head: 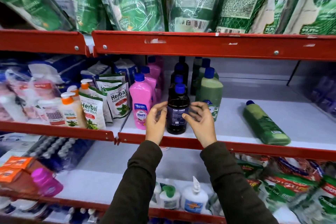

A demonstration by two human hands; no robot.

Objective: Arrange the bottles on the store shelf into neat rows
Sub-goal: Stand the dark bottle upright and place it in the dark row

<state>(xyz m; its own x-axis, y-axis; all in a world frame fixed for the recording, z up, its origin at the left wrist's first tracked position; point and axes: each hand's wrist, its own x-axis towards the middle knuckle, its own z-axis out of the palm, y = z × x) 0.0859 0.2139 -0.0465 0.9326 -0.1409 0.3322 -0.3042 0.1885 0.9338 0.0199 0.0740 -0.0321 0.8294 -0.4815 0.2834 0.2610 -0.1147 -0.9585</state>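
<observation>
Left hand (pixel 156 121) and right hand (pixel 199 120) flank dark bottle (pixel 177 110), fingers spread, loosely curled, touching lightly or just off; firm grip not evident. Bottle upright at front lip of middle shelf (pixel 227 146), long axis vertical, blue cap up, label facing out. Sits between pink bottle (pixel 141 103) and green bottle (pixel 211 99), heading dark row. To do well: square label forward, align with caps behind, keep base flat. Fallen green bottle (pixel 265 124), well right of dark bottle, lies flat, cap toward back.

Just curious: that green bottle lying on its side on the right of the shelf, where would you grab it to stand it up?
Probably around the upper body of the green bottle, near its blue cap, reaching from above: it lies flat with bare shelf around it.
</observation>
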